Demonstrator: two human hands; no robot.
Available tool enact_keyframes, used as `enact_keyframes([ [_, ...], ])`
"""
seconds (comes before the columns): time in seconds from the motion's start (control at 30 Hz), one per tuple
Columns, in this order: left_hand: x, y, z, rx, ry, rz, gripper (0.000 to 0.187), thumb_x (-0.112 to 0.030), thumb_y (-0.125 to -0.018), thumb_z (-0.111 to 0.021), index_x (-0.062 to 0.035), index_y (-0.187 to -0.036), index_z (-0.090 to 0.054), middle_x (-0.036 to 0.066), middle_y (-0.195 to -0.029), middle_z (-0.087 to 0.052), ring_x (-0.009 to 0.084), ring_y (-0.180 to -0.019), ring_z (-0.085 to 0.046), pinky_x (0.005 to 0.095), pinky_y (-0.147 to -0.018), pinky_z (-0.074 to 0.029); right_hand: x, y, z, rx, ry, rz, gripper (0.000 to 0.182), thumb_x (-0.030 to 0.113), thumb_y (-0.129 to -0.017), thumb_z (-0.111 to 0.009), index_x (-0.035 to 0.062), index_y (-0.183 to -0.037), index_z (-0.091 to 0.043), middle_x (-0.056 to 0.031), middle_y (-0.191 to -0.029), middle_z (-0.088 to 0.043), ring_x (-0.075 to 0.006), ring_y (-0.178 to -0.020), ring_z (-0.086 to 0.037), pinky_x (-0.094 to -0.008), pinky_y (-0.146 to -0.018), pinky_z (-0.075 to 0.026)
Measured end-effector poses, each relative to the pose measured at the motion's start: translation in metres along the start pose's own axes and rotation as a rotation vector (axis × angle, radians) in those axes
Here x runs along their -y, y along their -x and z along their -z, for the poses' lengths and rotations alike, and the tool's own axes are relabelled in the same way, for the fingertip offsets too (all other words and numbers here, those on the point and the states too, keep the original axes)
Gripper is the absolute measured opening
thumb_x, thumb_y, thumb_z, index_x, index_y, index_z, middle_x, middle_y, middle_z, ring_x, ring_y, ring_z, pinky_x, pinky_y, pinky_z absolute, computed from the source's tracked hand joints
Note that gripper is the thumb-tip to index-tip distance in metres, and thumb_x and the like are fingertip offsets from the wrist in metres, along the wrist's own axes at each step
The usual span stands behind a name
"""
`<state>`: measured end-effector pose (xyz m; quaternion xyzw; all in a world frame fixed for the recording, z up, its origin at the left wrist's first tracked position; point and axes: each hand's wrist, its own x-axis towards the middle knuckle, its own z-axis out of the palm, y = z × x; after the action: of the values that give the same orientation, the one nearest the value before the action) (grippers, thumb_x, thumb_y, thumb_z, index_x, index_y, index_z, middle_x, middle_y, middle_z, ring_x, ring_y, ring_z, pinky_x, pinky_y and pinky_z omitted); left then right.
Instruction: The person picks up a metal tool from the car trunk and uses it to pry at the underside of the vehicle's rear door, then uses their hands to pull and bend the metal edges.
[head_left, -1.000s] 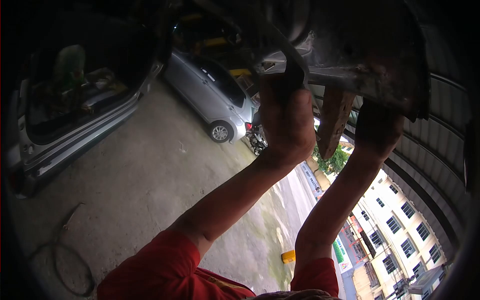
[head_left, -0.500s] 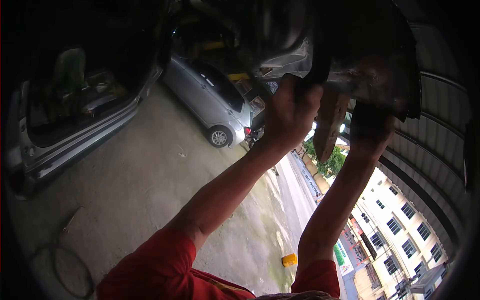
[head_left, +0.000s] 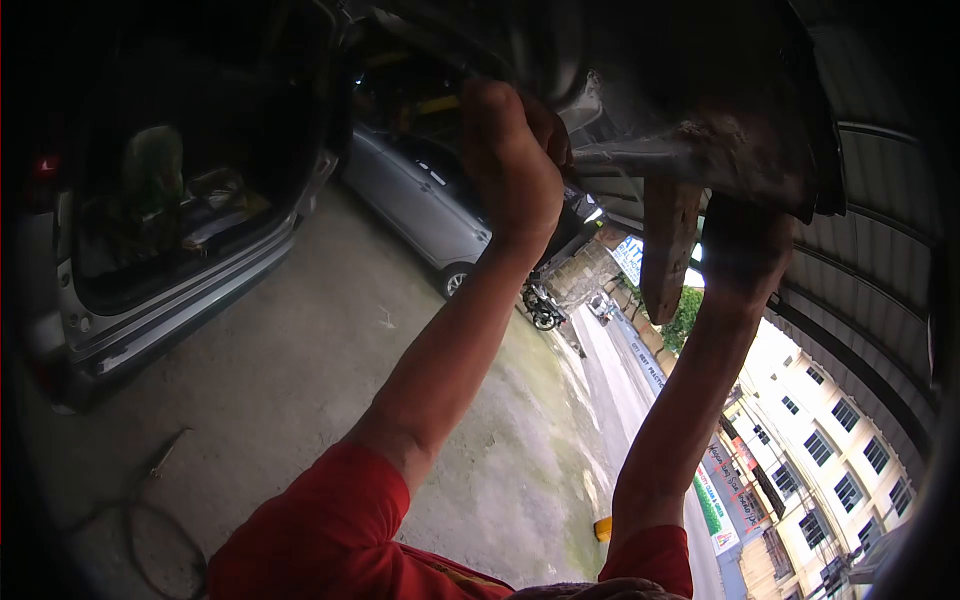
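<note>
Concrete floor (head_left: 320, 340) is seen below the hands, and a silver car (head_left: 405, 195) is parked beyond the left hand (head_left: 515, 170). That hand is raised, its fingers curled near a dark metal panel (head_left: 735, 150); whether anything is grasped cannot be told. Just above the right hand (head_left: 745, 250) the panel's edge is seen; its grip is hidden by shadow. Between both hands a brown, wood-like piece (head_left: 668, 250) is set pointing downward.

Grey flr (head_left: 270, 400), dim indoors — ribbed roof (head_left: 880, 190) at R — 1 pale bldg (head_left: 800, 408) outside, daylit.
</note>
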<state>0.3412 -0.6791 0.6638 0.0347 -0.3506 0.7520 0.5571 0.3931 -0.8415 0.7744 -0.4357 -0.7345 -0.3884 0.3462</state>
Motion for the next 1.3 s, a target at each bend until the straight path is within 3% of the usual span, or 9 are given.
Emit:
enact_keyframes([
  [0.17,0.029,-0.014,0.019,0.283,-0.693,-0.036,0.040,-0.042,-0.091,-0.061,-0.0021,-0.092,-0.057,0.009,-0.069,-0.056,0.0216,-0.069,-0.059,0.0324,-0.064,-0.044,0.007,-0.004,-0.016,-0.102,-0.484,-0.084,0.055,0.034,-0.099,-0.045,0.0000,-0.141,-0.038,-0.0140,-0.142,-0.044,-0.0272,-0.132,-0.042,-0.0432,-0.112,-0.030],
  [0.23,0.002,-0.013,0.009,0.124,-0.179,0.127,0.050,-0.055,-0.094,-0.045,-0.0135,-0.066,-0.040,-0.002,-0.052,-0.033,0.0102,-0.047,-0.037,0.0283,-0.046,-0.034,0.010,-0.003,-0.019,-0.105,-0.488,-0.106,0.055,0.035,-0.099,-0.045,0.0006,-0.141,-0.037,-0.0139,-0.142,-0.044,-0.0269,-0.132,-0.041,-0.0429,-0.112,-0.030],
  [0.4,0.030,-0.036,0.006,0.133,-0.480,-0.332,0.044,-0.044,-0.094,-0.049,-0.0035,-0.078,-0.053,0.005,-0.059,-0.049,0.0243,-0.058,-0.053,0.0374,-0.057,-0.043,0.011,-0.001,-0.021,-0.084,-0.807,-0.231,0.055,0.037,-0.100,-0.043,0.0022,-0.142,-0.038,-0.0138,-0.143,-0.044,-0.0253,-0.132,-0.042,-0.0413,-0.112,-0.029],
  [0.47,0.024,-0.029,0.006,0.327,-0.764,-0.385,0.034,-0.037,-0.092,-0.056,-0.0039,-0.086,-0.058,0.013,-0.068,-0.060,0.0283,-0.067,-0.061,0.0370,-0.062,-0.046,-0.011,-0.004,-0.011,0.033,0.054,-0.049,0.053,0.036,-0.101,-0.041,0.0026,-0.142,-0.038,-0.0131,-0.142,-0.045,-0.0244,-0.131,-0.044,-0.0400,-0.112,-0.030],
  [0.6,-0.023,-0.032,0.007,0.177,-0.042,0.041,0.039,-0.039,-0.097,-0.049,-0.0058,-0.076,-0.053,0.005,-0.055,-0.045,0.0174,-0.051,-0.048,0.0388,-0.053,-0.040,0.000,-0.008,-0.018,-0.031,0.034,-0.015,0.050,0.033,-0.102,-0.040,0.0024,-0.141,-0.039,-0.0128,-0.141,-0.046,-0.0243,-0.129,-0.046,-0.0398,-0.112,-0.031],
  [0.73,0.011,-0.040,-0.014,0.309,-0.642,-0.573,0.034,-0.036,-0.094,-0.054,-0.0028,-0.090,-0.060,0.014,-0.076,-0.062,0.0292,-0.073,-0.061,0.0389,-0.069,-0.047,-0.008,-0.003,-0.015,-0.059,-0.135,-0.043,0.047,0.028,-0.102,-0.039,0.0010,-0.141,-0.039,-0.0127,-0.141,-0.046,-0.0231,-0.129,-0.046,-0.0382,-0.111,-0.033],
  [0.97,-0.058,-0.033,-0.022,0.113,-0.247,-0.256,0.049,-0.047,-0.098,-0.037,-0.0101,-0.066,-0.039,0.001,-0.053,-0.040,0.0125,-0.044,-0.037,0.0305,-0.044,-0.035,-0.015,-0.002,-0.005,-0.066,-0.015,-0.073,0.046,0.025,-0.102,-0.039,-0.0019,-0.140,-0.038,-0.0135,-0.141,-0.046,-0.0222,-0.129,-0.046,-0.0369,-0.111,-0.033],
  [1.1,0.020,-0.046,-0.011,0.238,-0.639,-0.695,0.041,-0.041,-0.098,-0.045,-0.0094,-0.071,-0.045,-0.001,-0.056,-0.042,0.0117,-0.045,-0.038,0.0290,-0.045,-0.032,-0.024,0.002,0.000,-0.024,0.003,-0.071,0.046,0.024,-0.102,-0.039,-0.0033,-0.139,-0.038,-0.0141,-0.141,-0.046,-0.0219,-0.129,-0.046,-0.0364,-0.111,-0.034],
  [1.3,-0.054,0.018,0.027,-0.062,-0.278,0.330,0.045,-0.046,-0.096,-0.037,-0.0141,-0.064,-0.034,-0.003,-0.051,-0.031,0.0089,-0.042,-0.035,0.0261,-0.040,-0.030,-0.021,0.002,-0.013,-0.062,-0.364,-0.105,0.045,0.019,-0.102,-0.038,-0.0069,-0.138,-0.038,-0.0165,-0.140,-0.047,-0.0229,-0.128,-0.046,-0.0370,-0.110,-0.035],
])
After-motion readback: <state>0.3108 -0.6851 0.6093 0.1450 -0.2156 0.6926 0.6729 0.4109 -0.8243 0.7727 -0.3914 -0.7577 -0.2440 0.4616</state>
